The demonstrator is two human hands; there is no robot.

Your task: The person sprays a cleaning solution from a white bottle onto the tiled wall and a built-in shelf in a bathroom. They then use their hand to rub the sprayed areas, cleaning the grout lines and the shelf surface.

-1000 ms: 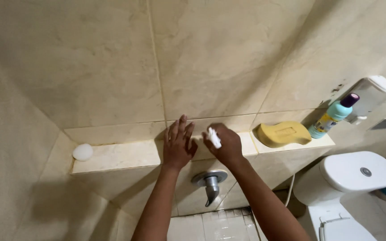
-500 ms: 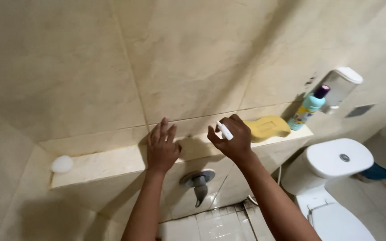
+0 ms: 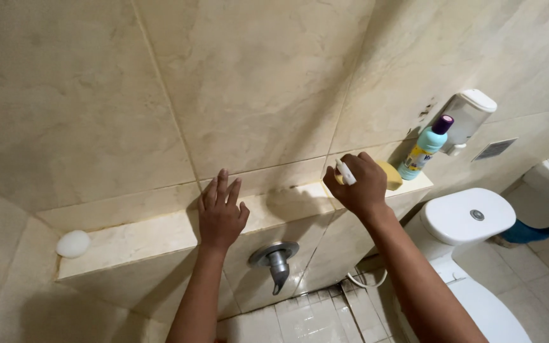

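My left hand (image 3: 220,215) lies flat with fingers spread on the beige tiled ledge (image 3: 141,238). My right hand (image 3: 358,185) is raised just above the ledge further right, closed around a small white object (image 3: 344,171) that pokes out between the fingers. Behind that hand a yellow sponge (image 3: 390,175) rests on the ledge, partly hidden. A turquoise bottle with a purple cap (image 3: 426,148) stands at the ledge's right end.
A white soap bar (image 3: 73,243) sits at the ledge's left end. A metal tap (image 3: 277,262) juts from the wall below the ledge. A white wall dispenser (image 3: 468,117) hangs at the right. A white toilet cistern (image 3: 471,217) stands below it.
My right hand has lifted off the ledge and moved right with the white object, now covering part of the sponge. My left hand stays flat on the ledge. The view has shifted.
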